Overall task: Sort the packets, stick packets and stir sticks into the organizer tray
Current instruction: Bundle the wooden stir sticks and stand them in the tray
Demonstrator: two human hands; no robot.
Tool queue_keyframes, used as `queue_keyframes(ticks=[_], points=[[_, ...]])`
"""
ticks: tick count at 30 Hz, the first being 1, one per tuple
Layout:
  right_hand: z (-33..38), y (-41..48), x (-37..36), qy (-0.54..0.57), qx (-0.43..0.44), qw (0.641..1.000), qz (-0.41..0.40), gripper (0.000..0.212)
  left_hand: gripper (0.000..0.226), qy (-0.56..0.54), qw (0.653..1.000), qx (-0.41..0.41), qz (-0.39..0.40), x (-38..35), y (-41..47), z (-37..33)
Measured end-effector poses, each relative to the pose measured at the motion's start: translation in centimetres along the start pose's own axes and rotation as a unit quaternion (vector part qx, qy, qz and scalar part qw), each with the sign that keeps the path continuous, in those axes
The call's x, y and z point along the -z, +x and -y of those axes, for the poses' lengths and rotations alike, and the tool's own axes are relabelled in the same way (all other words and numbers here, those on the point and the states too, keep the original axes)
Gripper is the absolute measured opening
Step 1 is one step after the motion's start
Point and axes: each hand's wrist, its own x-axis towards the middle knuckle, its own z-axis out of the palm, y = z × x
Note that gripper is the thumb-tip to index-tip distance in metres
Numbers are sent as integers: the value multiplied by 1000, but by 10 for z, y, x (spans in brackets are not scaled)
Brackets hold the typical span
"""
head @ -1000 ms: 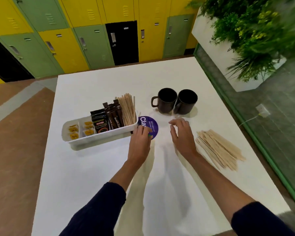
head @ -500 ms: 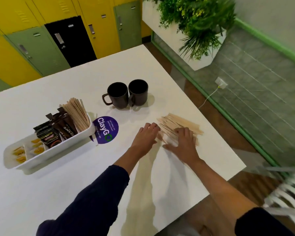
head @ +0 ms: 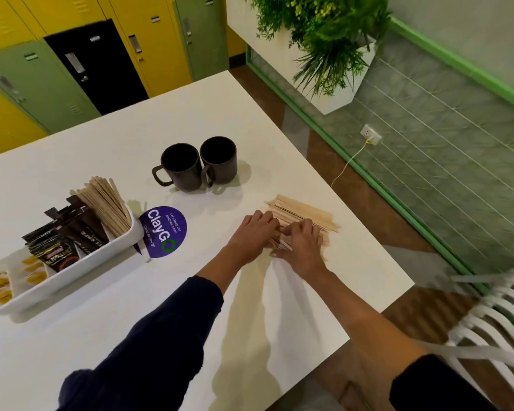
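Observation:
A loose pile of wooden stir sticks (head: 304,213) lies on the white table near its right edge. My left hand (head: 254,235) sits at the pile's left end, fingers curled over the stick ends. My right hand (head: 301,247) lies on the near part of the pile, fingers bent onto the sticks. The white organizer tray (head: 72,269) stands at the left. It holds upright stir sticks (head: 106,203) at its right end, dark stick packets (head: 80,229) and dark packets (head: 58,256) in the middle, and small yellow packets (head: 0,289) at the left end.
Two dark mugs (head: 196,167) stand side by side behind the pile. A round purple sticker (head: 163,231) lies flat beside the tray. The table's right edge (head: 377,247) runs close to the sticks. A white slatted chair (head: 493,321) stands at the lower right.
My view swung right. Both hands moved from beside the tray and sticker over to the loose stick pile and closed in on it.

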Motion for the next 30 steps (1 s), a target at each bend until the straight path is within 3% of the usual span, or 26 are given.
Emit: queue_keyframes(ticks=[5,15,17,23,30], points=[[5,0,1,22,4,1000,15,63,36,13,1000,6,17,2,-4,3],[14,2,-6,-97,20,993,69,45,35,57,996,30,53,3,-15,-4],[14,2,-7,-108,28,991,73,42,32,85,995,31,32,1,-18,-6],[16,-2,-9,-145,59,985,72,30,28,176,983,15,46,-2,-23,-5],[20,-10,-7,-167,124,977,56,29,25,203,978,8,38,0,-34,-7]])
